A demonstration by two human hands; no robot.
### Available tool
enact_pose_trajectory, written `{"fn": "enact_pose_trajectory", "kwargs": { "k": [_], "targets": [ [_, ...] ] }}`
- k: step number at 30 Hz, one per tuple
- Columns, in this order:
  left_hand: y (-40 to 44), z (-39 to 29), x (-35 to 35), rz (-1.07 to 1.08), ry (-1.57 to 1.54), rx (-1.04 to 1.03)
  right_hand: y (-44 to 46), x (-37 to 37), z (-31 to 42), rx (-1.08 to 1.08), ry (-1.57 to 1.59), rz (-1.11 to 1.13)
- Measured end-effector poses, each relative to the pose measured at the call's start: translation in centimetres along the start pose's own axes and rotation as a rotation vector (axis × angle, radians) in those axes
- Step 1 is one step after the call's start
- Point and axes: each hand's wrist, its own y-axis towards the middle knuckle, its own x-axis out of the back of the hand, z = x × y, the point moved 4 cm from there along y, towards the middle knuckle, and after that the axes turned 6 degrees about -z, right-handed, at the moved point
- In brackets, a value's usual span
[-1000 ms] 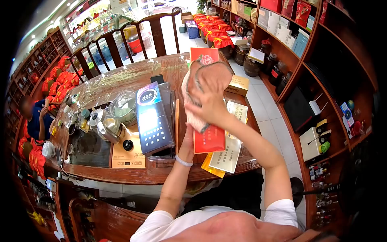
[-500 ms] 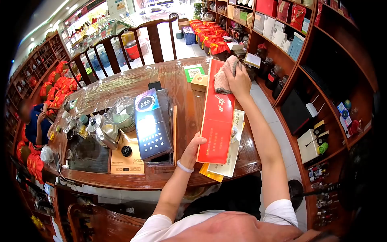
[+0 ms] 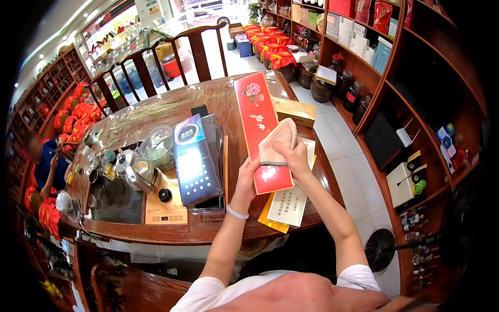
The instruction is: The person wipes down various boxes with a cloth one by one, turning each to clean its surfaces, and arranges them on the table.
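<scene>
My left hand is closed around the lower left edge of a long red carton, which has a pink flower at its far end and is tilted over the table. In my right hand is a folded pink cloth with a grey edge, pressed on the lower part of the carton's face. Underneath lie a cream printed box and a yellow packet, both partly covered. To the right of the carton is a gold box. A blue carton marked 555 lies left of my left hand.
On the wooden table, a metal kettle, a glass bowl and tea ware stand at left. Chairs line the far side. Another person sits at far left. Shelves and a black fan are on the right.
My right hand and the cloth have come down the carton toward me. The carton's far end has swung left, showing its flower and the gold box. My left hand has moved slightly up and left.
</scene>
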Motion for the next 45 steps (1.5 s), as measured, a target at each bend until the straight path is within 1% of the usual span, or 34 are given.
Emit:
{"fn": "enact_pose_trajectory", "kwargs": {
  "k": [1, 2, 3, 4, 5, 6, 7, 9, 10, 11, 12, 13, 14, 15, 16, 17, 18, 19, 20, 21, 23, 25, 27, 29, 30, 32, 33, 35, 39, 41, 42, 43, 44, 45],
  "targets": [
    [0.1, 0.3, -0.3, 0.004, 0.000, 0.003, 0.0, 0.4, 0.5, 0.120, -0.079, -0.028],
    [0.0, 0.2, -0.3, -0.063, 0.144, -0.105, 0.0, 0.5, 0.7, 0.186, -0.121, -0.061],
    [-0.1, 0.0, -0.3, -0.132, 0.288, -0.212, -0.3, 0.2, 0.9, 0.184, -0.124, -0.064],
    [-0.3, -0.1, -0.3, -0.139, 0.363, -0.284, -0.7, -0.3, 1.2, 0.240, -0.194, -0.058],
    [0.0, 0.2, 0.1, -0.138, 0.362, -0.282, -1.2, -0.8, 1.7, 0.297, -0.264, -0.052],
    [0.1, -0.1, 0.3, -0.188, 0.351, -0.335, -2.0, -1.3, 1.5, 0.232, -0.341, 0.021],
    [0.1, -0.5, 0.5, -0.238, 0.339, -0.387, -2.7, -1.7, 1.3, 0.232, -0.343, 0.021],
    [-0.2, -0.2, 1.5, -0.276, 0.360, -0.366, -4.2, -2.8, 1.4, 0.448, -0.519, 0.076],
    [-0.2, 0.1, 2.1, -0.182, 0.291, -0.324, -5.0, -3.1, 1.7, 0.517, -0.544, 0.120],
    [-0.1, 0.5, 2.5, -0.089, 0.222, -0.284, -5.7, -3.1, 1.7, 0.514, -0.543, 0.126],
    [0.0, 0.7, 2.4, -0.074, 0.140, -0.247, -6.6, -3.2, 1.7, 0.561, -0.604, 0.155],
    [-0.5, -0.2, 1.5, -0.077, 0.139, -0.249, -7.5, -3.4, 1.7, 0.609, -0.665, 0.180],
    [-1.1, -0.5, 0.0, 0.104, -0.204, -0.007, -8.5, -3.4, 1.5, 0.464, -0.598, 0.260],
    [-1.7, -0.7, -1.5, 0.284, -0.547, 0.240, -9.4, -3.2, 1.3, 0.462, -0.600, 0.261],
    [-2.1, -1.5, -2.6, 0.779, -0.653, 0.198, -10.4, -3.4, 1.2, 0.547, -0.628, 0.285],
    [-2.6, -1.5, -2.8, 0.778, -0.657, 0.197, -11.4, -3.5, 1.3, 0.631, -0.653, 0.309],
    [-2.9, -1.1, -2.5, 0.476, -0.745, 0.309, -12.1, -3.6, 1.1, 0.588, -0.616, 0.355],
    [-3.0, -0.9, -2.4, 0.367, -0.718, 0.332, -12.3, -3.7, 1.0, 0.587, -0.616, 0.357],
    [-2.7, -0.6, -2.4, 0.371, -0.670, 0.353, -12.6, -3.9, 0.8, 0.630, -0.681, 0.388],
    [-2.3, -0.4, -2.4, 0.423, -0.606, 0.375, -12.8, -4.2, 0.7, 0.673, -0.743, 0.416],
    [-1.9, 0.1, -2.6, 0.541, -0.509, 0.415, -12.1, -4.7, 0.6, 0.660, -0.715, 0.448],
    [-1.9, 0.4, -2.4, 0.619, -0.448, 0.431, -11.1, -5.5, 1.3, 0.731, -0.752, 0.418],
    [-2.0, 0.7, -2.2, 0.687, -0.414, 0.445, -8.8, -5.9, 2.0, 0.705, -0.773, 0.401],
    [-2.1, 1.0, -1.9, 0.741, -0.386, 0.453, -5.5, -6.2, 3.7, 0.733, -0.786, 0.283],
    [-2.0, 1.1, -1.9, 0.753, -0.363, 0.449, -3.8, -6.4, 4.2, 0.735, -0.785, 0.281],
    [-2.0, 1.3, -1.8, 0.731, -0.262, 0.434, -0.2, -6.1, 5.2, 0.757, -0.821, 0.135],
    [-1.9, 1.4, -1.5, 0.569, -0.247, 0.440, 2.0, -5.7, 4.6, 0.770, -0.792, 0.062],
    [-2.6, 0.2, -2.7, 0.533, -0.237, 0.416, 4.8, -5.2, 5.0, 0.745, -0.752, -0.067],
    [-2.6, 0.8, -2.0, 0.571, -0.256, 0.452, 7.8, -4.2, 6.7, 0.735, -0.737, -0.059],
    [-2.8, 0.9, -2.2, 0.556, -0.273, 0.474, 7.7, -3.8, 6.9, 0.837, -0.695, -0.109],
    [-3.0, 0.8, -2.4, 0.557, -0.275, 0.475, 7.0, -3.7, 6.8, 0.799, -0.647, -0.101],
    [-3.1, 0.7, -2.5, 0.512, -0.263, 0.468, 6.1, -3.6, 6.4, 0.799, -0.651, -0.102],
    [-3.1, 0.7, -2.4, 0.467, -0.250, 0.460, 5.2, -3.6, 5.5, 0.671, -0.556, -0.014],
    [-2.7, 0.9, -1.9, 0.471, -0.251, 0.461, 4.1, -3.7, 4.5, 0.542, -0.460, 0.072]
  ]
}}
